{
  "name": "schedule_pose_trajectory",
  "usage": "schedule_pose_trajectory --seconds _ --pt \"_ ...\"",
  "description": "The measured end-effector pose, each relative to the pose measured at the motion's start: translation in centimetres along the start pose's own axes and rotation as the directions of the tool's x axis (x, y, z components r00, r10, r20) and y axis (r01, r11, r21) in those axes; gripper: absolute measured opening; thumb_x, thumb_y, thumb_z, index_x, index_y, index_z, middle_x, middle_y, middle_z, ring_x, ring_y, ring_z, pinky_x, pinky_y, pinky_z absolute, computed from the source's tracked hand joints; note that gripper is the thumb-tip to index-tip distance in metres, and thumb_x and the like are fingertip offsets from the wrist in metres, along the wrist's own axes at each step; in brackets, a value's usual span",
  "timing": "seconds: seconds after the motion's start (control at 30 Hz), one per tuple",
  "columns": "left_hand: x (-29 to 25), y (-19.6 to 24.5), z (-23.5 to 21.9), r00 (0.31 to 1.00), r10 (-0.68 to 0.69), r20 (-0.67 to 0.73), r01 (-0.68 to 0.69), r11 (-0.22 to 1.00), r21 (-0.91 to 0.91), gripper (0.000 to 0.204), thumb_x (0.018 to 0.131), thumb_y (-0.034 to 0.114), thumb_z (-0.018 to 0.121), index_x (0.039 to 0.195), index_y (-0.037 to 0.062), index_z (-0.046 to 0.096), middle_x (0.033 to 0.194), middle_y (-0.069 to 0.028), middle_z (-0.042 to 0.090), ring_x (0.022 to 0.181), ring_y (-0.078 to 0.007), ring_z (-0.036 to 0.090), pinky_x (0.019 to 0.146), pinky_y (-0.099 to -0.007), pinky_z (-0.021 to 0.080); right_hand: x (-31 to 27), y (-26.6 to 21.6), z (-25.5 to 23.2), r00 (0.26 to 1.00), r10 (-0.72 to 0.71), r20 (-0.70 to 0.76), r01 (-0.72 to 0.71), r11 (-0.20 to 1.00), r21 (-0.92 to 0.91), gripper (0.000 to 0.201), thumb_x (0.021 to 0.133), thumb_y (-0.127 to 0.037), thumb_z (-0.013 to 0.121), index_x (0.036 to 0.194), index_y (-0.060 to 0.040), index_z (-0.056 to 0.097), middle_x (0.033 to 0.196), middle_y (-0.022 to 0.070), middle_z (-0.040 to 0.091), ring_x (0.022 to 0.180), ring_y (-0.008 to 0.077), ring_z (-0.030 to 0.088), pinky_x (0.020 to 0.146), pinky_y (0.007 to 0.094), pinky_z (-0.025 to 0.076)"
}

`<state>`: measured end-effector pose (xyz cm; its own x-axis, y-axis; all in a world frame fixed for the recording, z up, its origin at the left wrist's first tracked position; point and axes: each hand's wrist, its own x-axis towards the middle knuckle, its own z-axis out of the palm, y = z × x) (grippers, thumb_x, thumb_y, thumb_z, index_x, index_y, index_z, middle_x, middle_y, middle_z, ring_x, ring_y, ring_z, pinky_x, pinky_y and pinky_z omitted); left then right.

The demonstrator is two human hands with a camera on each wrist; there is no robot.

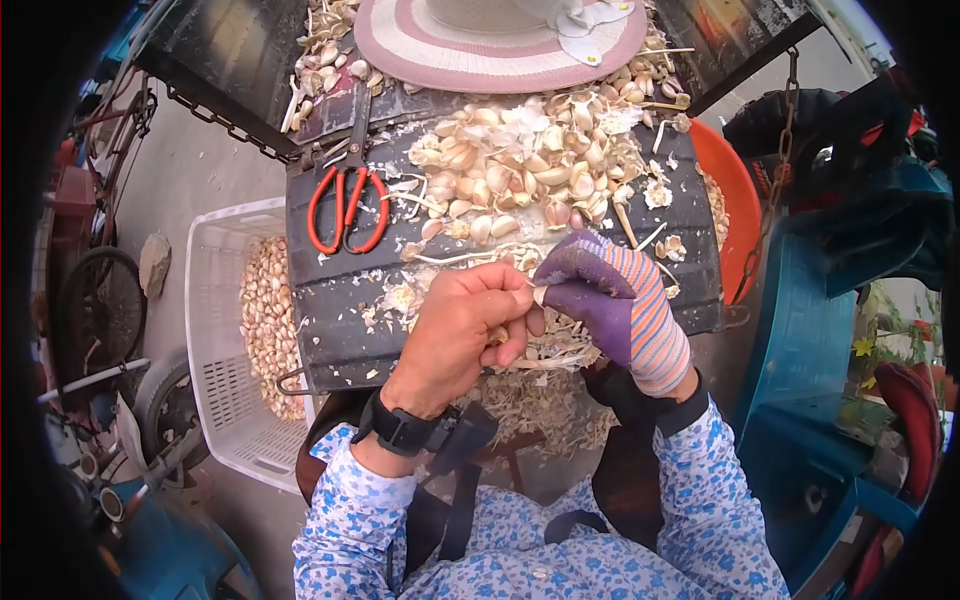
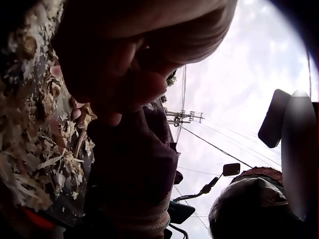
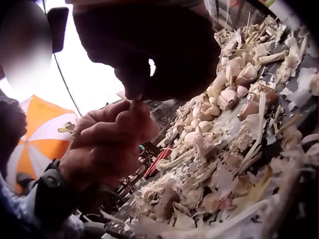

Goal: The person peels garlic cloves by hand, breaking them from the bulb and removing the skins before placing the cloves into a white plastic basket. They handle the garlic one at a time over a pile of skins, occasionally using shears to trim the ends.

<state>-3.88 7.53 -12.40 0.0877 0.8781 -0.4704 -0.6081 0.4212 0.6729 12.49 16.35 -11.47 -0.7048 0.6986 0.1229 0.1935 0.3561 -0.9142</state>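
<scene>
My bare left hand [image 1: 455, 325] and my gloved right hand [image 1: 610, 300] meet fingertip to fingertip over the near part of the dark board [image 1: 340, 345]. Between them they pinch a small whitish garlic clove [image 1: 540, 295], mostly covered by the fingers. A yellowish scrap shows under the curled left fingers. The right glove is purple with a striped cuff. Just beyond the hands lies a heap of garlic cloves [image 1: 535, 165], with dry stalks and papery skins around it. In the right wrist view, garlic skins [image 3: 209, 189] and cloves spread beside the hands.
Red-handled scissors [image 1: 348, 210] lie on the board's left. A white crate [image 1: 215, 330] of cloves stands left, an orange basin [image 1: 735, 190] right. A pink-and-white sun hat [image 1: 400, 40] is at the far side. Chains [image 1: 785, 130] hang at the sides.
</scene>
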Motion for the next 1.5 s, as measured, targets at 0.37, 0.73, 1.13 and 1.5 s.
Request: schedule_pose_trajectory --seconds 0.37,0.73,1.13,1.5 --pt "-0.5 0.0 1.8 0.995 0.071 0.075 -0.066 0.995 -0.076 0.012 0.091 0.007 0.050 0.090 -0.0022 0.057 0.075 -0.0091 0.060 0.048 -0.0088 0.048 0.042 -0.0203 0.033 -0.8 -0.1 -0.4 0.940 0.340 0.031 -0.304 0.794 0.526 0.016 0.075 -0.002 0.067 0.091 -0.0009 0.065 0.081 0.0037 0.063 0.077 0.0106 0.060 0.074 0.0271 0.047" --pt "1.6 -1.4 1.5 0.998 0.013 -0.069 -0.016 0.998 -0.057 0.031 0.098 0.025 0.045 0.099 -0.0052 0.053 0.076 -0.0132 0.060 0.053 -0.0122 0.051 0.040 -0.0219 0.034 -0.5 -0.3 -1.4 0.930 0.333 -0.153 -0.086 0.605 0.791 0.016 0.088 -0.009 0.058 0.100 0.0008 0.055 0.089 0.0094 0.061 0.077 0.0160 0.060 0.076 0.0294 0.049" --pt "0.9 0.4 2.5 0.987 0.115 -0.109 -0.132 0.978 -0.164 0.043 0.099 0.027 0.043 0.123 -0.0078 0.046 0.102 -0.0183 0.059 0.075 -0.0179 0.061 0.053 -0.0270 0.046 -0.1 2.3 0.6 0.784 0.606 -0.136 -0.233 0.490 0.840 0.022 0.087 -0.017 0.058 0.103 -0.0012 0.058 0.086 0.0076 0.062 0.063 0.0118 0.059 0.057 0.0227 0.048" --pt "0.7 -0.5 3.6 0.692 0.694 0.201 -0.441 0.185 0.878 0.040 0.083 -0.008 0.054 0.122 0.0001 0.054 0.087 -0.0090 0.059 0.061 -0.0090 0.052 0.060 -0.0223 0.044 1.1 0.8 3.7 0.745 0.646 0.165 -0.394 0.226 0.891 0.043 0.091 -0.051 0.053 0.095 -0.0081 0.060 0.082 0.0020 0.059 0.065 0.0096 0.058 0.053 0.0222 0.048"
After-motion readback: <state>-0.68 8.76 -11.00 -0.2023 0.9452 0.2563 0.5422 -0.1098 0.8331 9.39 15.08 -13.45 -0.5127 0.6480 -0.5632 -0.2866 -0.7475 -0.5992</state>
